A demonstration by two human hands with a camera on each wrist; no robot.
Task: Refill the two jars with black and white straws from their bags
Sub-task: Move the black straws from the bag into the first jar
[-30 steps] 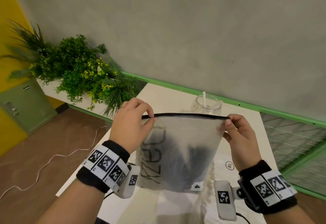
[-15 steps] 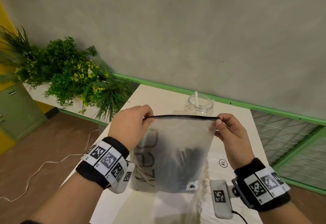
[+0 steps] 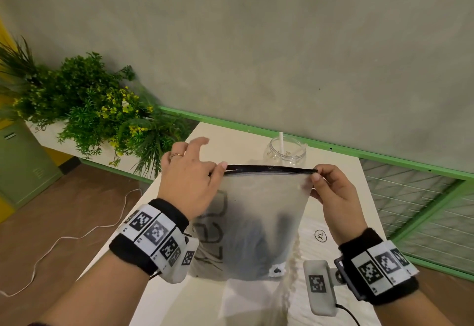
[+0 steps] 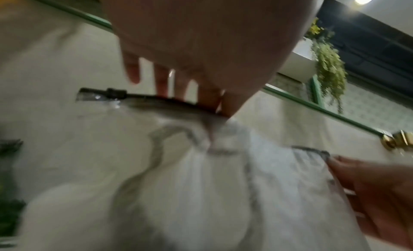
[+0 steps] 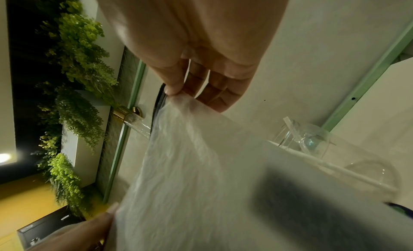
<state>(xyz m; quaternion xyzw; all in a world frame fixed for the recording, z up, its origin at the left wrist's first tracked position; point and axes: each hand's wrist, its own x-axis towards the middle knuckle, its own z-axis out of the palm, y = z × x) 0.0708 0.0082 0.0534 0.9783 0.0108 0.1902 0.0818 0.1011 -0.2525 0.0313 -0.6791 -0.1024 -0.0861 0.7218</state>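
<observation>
- Two hands hold my frosted bag (image 3: pixel 259 223) upright above the bench (image 3: pixel 238 143); its black zip edge runs left–right.
- Right hand (image 3: pixel 333 197) pinches one corner.
- Left hand (image 3: pixel 189 174) pinches the other, outer fingers (image 3: pixel 197 143) now splayed, formerly curled.

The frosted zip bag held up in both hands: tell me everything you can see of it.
The frosted zip bag is a translucent pouch of thin, crinkled plastic with a black zip strip along its top edge. It hangs upright above the table. A dark mass shows through it; dark lettering is on its far face and a small white tag at the lower corner. The left hand pinches one top corner, the right hand the other.
</observation>
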